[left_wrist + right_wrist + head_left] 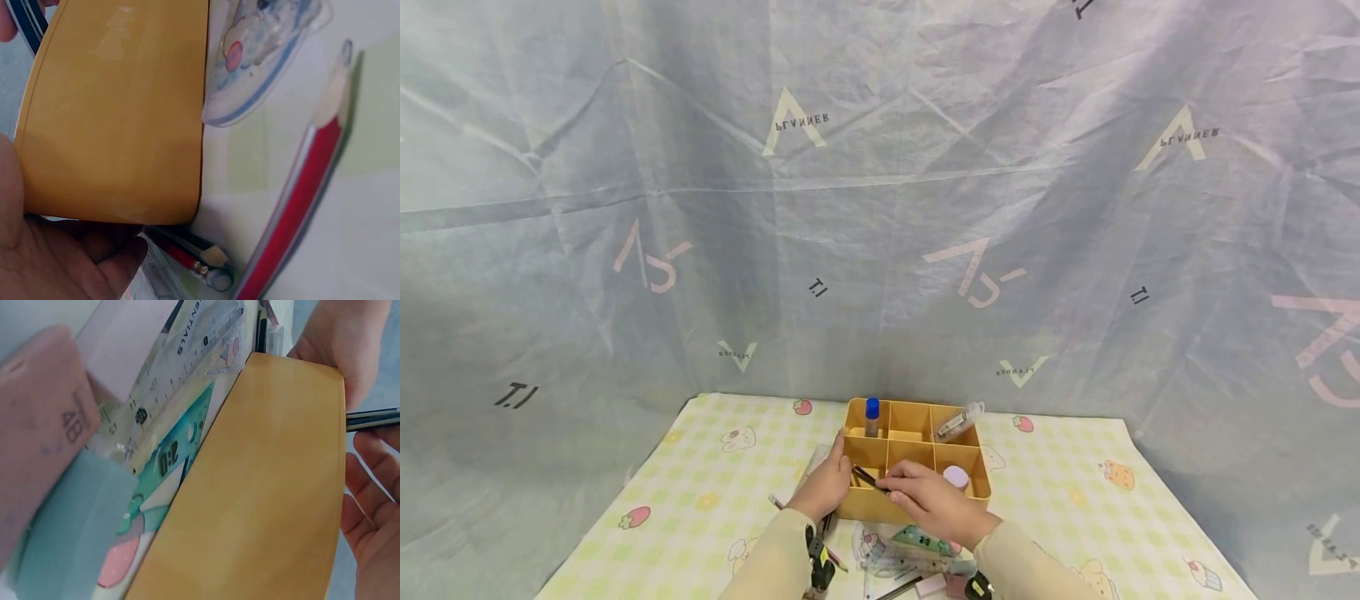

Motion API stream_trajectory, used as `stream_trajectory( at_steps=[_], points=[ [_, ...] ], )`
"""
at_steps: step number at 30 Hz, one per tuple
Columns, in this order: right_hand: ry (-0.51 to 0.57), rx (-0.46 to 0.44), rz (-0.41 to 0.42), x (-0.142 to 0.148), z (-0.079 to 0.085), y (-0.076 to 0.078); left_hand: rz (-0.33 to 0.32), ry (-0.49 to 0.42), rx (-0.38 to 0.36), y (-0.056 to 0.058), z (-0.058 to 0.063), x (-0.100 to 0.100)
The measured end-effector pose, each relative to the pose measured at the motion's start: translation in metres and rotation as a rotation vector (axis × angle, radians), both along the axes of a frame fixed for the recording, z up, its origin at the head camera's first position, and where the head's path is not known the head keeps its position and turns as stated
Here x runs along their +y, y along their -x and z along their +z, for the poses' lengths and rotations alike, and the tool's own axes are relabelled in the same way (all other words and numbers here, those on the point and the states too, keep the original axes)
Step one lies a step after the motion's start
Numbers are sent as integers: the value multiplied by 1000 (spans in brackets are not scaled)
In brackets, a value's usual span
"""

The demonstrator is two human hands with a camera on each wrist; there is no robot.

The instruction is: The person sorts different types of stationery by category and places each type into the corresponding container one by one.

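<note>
My left hand [824,484] grips the left wall of a yellow divided organizer box [880,505], its thumb at the rim and its fingers along the outside. Between the thumb and fingers of my right hand [942,500] are dark striped pencils [867,477], held slanting over the front left compartment. How many there are is hard to tell. A glue stick [872,417] with a blue cap stands in the back left compartment. In the back right one leans a clear tube-like case [961,422]. A round pale lilac item [955,477] sits in the front right compartment.
Before the box lie a green set square [922,540], a clear ruler [181,381], a pink eraser [50,425], a pale eraser [125,344] and a teal block [75,531]. A red pencil [294,212] and several others lie left. A grey curtain [880,250] hangs behind the table.
</note>
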State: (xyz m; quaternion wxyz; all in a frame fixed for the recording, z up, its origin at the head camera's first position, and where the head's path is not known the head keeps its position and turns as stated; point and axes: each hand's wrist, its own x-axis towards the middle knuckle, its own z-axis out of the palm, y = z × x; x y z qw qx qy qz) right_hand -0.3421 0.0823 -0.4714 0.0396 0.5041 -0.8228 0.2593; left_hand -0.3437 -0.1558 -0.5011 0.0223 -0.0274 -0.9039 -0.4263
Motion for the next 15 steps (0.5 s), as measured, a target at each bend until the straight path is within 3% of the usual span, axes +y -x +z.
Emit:
stream_trajectory(
  at_steps=[12,15],
  points=[
    [53,-136,-29,-2,-2,3,9,-4,14,0,0,1],
    [133,-105,-87,2,0,-2,2,-6,20,-1,1,0]
  ],
)
